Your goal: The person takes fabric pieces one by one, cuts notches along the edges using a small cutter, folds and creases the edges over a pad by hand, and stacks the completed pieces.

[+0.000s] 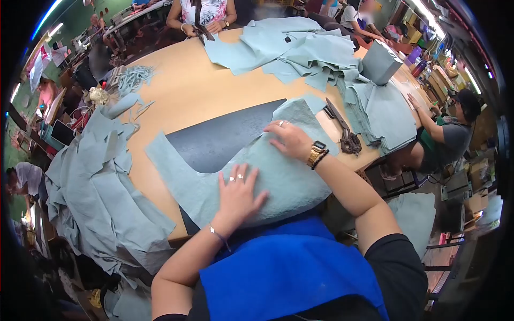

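A pale blue-green piece of leather-like sheet (292,179) with a curved cut-out edge lies in front of me, partly over a dark grey board (214,140). My left hand (239,193) rests flat on the sheet near the inner curve, fingers spread, with rings on two of them. Further up and to the right, my right hand (290,140) lies on the same sheet, its fingers apart and slightly bent by the upper edge. Neither hand grips anything that I can see. Beyond the right hand is a pair of dark-handled scissors (341,125).
Pale sheets (107,187) hang over the table's left side. Others are stacked (383,115) at the right, beside a grey-green block (381,63), and heaped (300,51) at the back. Thin offcut strips (135,78) lie back left. Across the table (187,80) a person holds dark scissors; another sits right.
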Motion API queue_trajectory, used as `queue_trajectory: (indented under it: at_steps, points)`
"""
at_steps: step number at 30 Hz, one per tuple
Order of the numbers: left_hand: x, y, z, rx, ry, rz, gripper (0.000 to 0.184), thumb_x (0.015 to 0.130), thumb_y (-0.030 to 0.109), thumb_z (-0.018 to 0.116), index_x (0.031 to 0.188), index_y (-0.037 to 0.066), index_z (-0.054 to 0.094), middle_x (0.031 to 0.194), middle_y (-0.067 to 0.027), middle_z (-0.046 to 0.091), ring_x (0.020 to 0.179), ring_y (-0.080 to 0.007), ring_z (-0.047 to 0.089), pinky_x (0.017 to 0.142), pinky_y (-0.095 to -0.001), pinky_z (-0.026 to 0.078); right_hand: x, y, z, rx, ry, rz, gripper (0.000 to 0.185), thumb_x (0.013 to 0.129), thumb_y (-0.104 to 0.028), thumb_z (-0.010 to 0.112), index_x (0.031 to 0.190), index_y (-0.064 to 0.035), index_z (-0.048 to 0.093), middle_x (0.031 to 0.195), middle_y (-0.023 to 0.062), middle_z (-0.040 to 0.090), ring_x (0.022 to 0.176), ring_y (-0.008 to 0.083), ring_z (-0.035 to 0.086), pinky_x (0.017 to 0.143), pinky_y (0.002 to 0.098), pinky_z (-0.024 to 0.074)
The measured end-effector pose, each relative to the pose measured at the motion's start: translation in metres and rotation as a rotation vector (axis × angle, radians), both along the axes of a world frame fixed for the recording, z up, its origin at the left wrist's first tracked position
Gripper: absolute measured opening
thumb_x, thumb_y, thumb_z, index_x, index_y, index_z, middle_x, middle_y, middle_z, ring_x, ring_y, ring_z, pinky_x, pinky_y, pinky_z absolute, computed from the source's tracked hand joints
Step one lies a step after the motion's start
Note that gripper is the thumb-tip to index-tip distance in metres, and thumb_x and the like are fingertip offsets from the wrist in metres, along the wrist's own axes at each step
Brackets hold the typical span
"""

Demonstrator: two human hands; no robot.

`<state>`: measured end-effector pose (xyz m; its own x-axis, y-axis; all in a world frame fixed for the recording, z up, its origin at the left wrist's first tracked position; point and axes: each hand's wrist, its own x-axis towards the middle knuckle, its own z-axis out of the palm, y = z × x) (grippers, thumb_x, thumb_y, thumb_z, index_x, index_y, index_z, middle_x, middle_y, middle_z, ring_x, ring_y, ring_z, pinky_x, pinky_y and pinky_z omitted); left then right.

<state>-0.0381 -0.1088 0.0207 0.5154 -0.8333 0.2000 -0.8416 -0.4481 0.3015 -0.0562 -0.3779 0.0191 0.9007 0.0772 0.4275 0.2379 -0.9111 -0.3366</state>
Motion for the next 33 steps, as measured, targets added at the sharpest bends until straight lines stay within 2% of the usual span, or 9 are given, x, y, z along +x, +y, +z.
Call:
queue_trajectory:
  at_steps: [5, 8, 13, 17, 19, 22, 26, 31, 33]
  points:
    - [0.066, -0.043, -0.011, -0.318, 0.092, 0.09, 0.038, 0.089, 0.021, 0.066, 0.123, 0.005, 0.062, 0.114, -0.0123, 0.062, 0.109, -0.031, 0.058, 0.091, -0.0452, 0.046, 0.003, 0.015, -0.009, 0.022, 0.017, -0.028, 0.03, 0.085, -0.007, 0.065, 0.116, -0.0072, 0.064, 0.112, 0.0137, 0.066, 0.105, 0.0323, 0.062, 0.092, 0.0411, 0.0501]
    - [0.083, -0.043, -0.019, -0.334, 0.163, -0.021, 0.023, 0.09, 0.013, 0.065, 0.112, 0.008, 0.07, 0.1, -0.01, 0.065, 0.091, -0.0289, 0.064, 0.079, -0.0389, 0.052, 0.003, 0.013, -0.01, -0.035, -0.058, 0.004, 0.028, 0.087, -0.007, 0.063, 0.115, -0.007, 0.065, 0.111, 0.014, 0.067, 0.104, 0.0319, 0.062, 0.091, 0.0406, 0.0503]
    - [0.078, -0.031, -0.025, -0.406, 0.082, -0.012, 0.014, 0.089, 0.011, 0.066, 0.1, 0.009, 0.074, 0.091, -0.0101, 0.065, 0.074, -0.0288, 0.064, 0.068, -0.0379, 0.053, 0.0, 0.013, -0.018, -0.097, -0.066, 0.021, 0.031, 0.087, -0.005, 0.061, 0.118, -0.0063, 0.065, 0.113, 0.0158, 0.066, 0.105, 0.0344, 0.061, 0.092, 0.0409, 0.05]
    - [0.075, -0.029, -0.025, -0.414, 0.044, 0.005, 0.014, 0.089, 0.011, 0.066, 0.1, 0.008, 0.073, 0.089, -0.0108, 0.064, 0.074, -0.0292, 0.064, 0.068, -0.0383, 0.053, -0.001, 0.015, -0.02, -0.252, 0.122, -0.012, 0.046, 0.092, -0.033, 0.061, 0.135, -0.0166, 0.056, 0.131, 0.0188, 0.056, 0.12, 0.0369, 0.054, 0.098, 0.0476, 0.0459]
    - [0.075, -0.03, -0.024, -0.41, 0.031, 0.001, 0.013, 0.089, 0.011, 0.066, 0.1, 0.008, 0.073, 0.089, -0.0109, 0.064, 0.074, -0.0294, 0.064, 0.068, -0.0386, 0.053, -0.015, 0.043, 0.01, -0.383, 0.236, -0.046, 0.056, 0.092, -0.051, 0.058, 0.141, -0.0238, 0.051, 0.138, 0.0203, 0.05, 0.126, 0.0382, 0.05, 0.101, 0.0543, 0.0426]
    - [0.075, -0.03, -0.026, -0.411, 0.002, -0.001, 0.013, 0.09, 0.012, 0.066, 0.099, 0.008, 0.073, 0.089, -0.0109, 0.064, 0.074, -0.0294, 0.064, 0.067, -0.0388, 0.054, -0.017, 0.048, 0.012, -0.384, 0.34, -0.132, 0.073, 0.086, -0.075, 0.047, 0.144, -0.0302, 0.047, 0.144, 0.0222, 0.044, 0.137, 0.0406, 0.039, 0.104, 0.0653, 0.033]
    - [0.073, -0.029, -0.025, -0.423, 0.003, 0.012, 0.013, 0.089, 0.013, 0.066, 0.099, 0.008, 0.073, 0.089, -0.0106, 0.064, 0.075, -0.0291, 0.065, 0.067, -0.0393, 0.054, -0.011, 0.016, -0.001, -0.406, 0.249, -0.379, 0.072, 0.089, -0.071, 0.047, 0.142, -0.0229, 0.05, 0.145, 0.0229, 0.044, 0.14, 0.0385, 0.035, 0.105, 0.0701, 0.028]
    - [0.074, -0.026, -0.024, -0.398, 0.021, 0.019, 0.013, 0.09, 0.014, 0.065, 0.098, 0.008, 0.073, 0.089, -0.0097, 0.064, 0.075, -0.0287, 0.065, 0.068, -0.0389, 0.054, -0.008, 0.056, 0.002, -0.098, 0.212, -0.006, 0.055, 0.091, -0.048, 0.062, 0.133, -0.0135, 0.057, 0.132, 0.0184, 0.057, 0.123, 0.0349, 0.055, 0.107, 0.043, 0.0384]
    - [0.073, -0.017, -0.019, -0.369, 0.05, 0.019, 0.013, 0.09, 0.014, 0.066, 0.098, 0.008, 0.073, 0.089, -0.0095, 0.065, 0.075, -0.0285, 0.065, 0.067, -0.0384, 0.054, -0.012, 0.064, -0.004, -0.155, 0.153, -0.015, 0.055, 0.092, -0.048, 0.061, 0.134, -0.0137, 0.056, 0.132, 0.0182, 0.058, 0.124, 0.0349, 0.054, 0.106, 0.0441, 0.0386]
